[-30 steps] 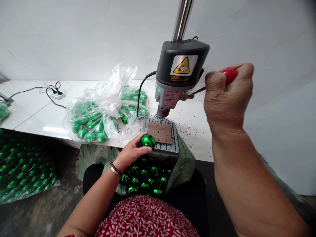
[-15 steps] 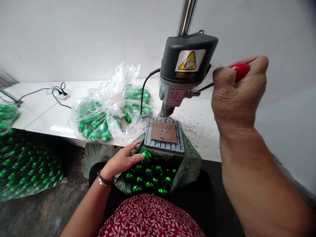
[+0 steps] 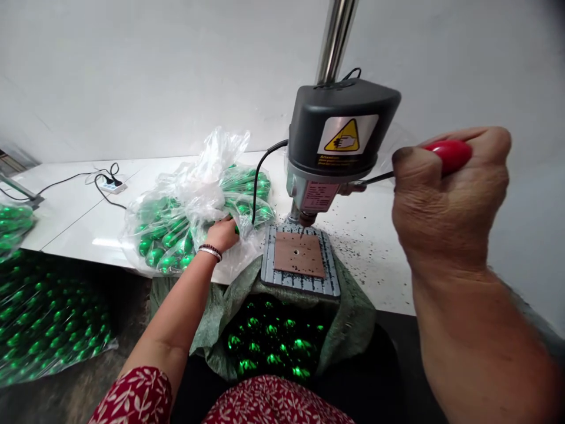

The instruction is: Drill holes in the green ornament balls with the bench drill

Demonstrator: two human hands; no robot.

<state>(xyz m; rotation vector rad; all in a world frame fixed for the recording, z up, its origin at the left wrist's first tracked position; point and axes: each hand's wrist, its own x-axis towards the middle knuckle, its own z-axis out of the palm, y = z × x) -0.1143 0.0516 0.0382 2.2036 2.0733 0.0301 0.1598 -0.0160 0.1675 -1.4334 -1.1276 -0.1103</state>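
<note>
Specks of dark debris (image 3: 355,250) are scattered across the white table (image 3: 66,215), which is set against a pale wall (image 3: 154,76). The red knob (image 3: 451,156) of the bench drill (image 3: 309,144) is clenched in the right hand (image 3: 445,206); the left hand (image 3: 222,235) is sunk into a clear bag (image 3: 205,195) of green balls (image 3: 171,239), fingertips hidden, so its grasp cannot be told. More balls are held in the sack (image 3: 353,327) below.

1. the bench drill (image 3: 304,121) stands at the front of the tabletop (image 3: 75,221), its dark grey housing bearing a yellow warning triangle (image 3: 343,139).
2. its red knob (image 3: 458,156), smooth and glossy, sits at the end of a thin dark lever (image 3: 380,177) on the housing's right.
3. the clear plastic bag (image 3: 205,191), crumpled and peaked, lies left of the drill.
4. shiny green balls (image 3: 170,239) are heaped inside it.
</note>
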